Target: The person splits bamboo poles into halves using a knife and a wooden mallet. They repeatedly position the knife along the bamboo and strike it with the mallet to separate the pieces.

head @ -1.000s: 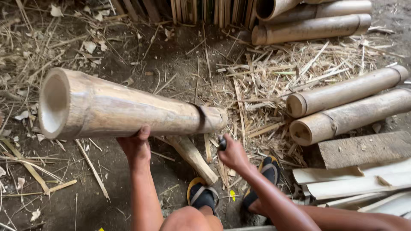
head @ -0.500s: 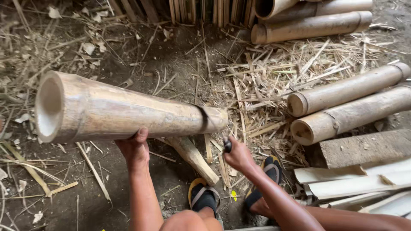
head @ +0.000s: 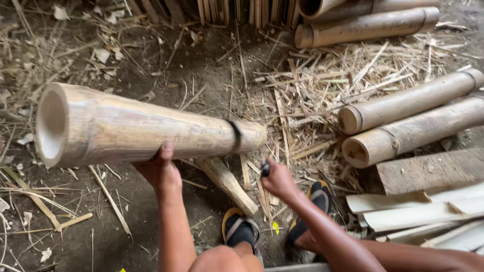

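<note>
The left hand (head: 161, 174) cradles a thick bamboo section (head: 141, 126) from below, raised above the littered ground. The right hand (head: 277, 181) is clenched on a dark tool handle (head: 265, 168). The culm looks heavy, rigid and smooth, best supported near mid-length.

Big bamboo culm (head: 141, 128): pale woody, matt, scraped smooth, dark node ring. Bamboo poles (head: 408, 118) duller, brownish (rougher skin). Ground (head: 201, 70): dry dirt, fibrous bamboo shavings. Sandals (head: 241, 229): rubbery, black-yellow.

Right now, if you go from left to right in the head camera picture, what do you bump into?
Big hollow bamboo pole → left hand under it → right hand gripping a dark handle → two bamboo pieces lying on the ground.
</note>
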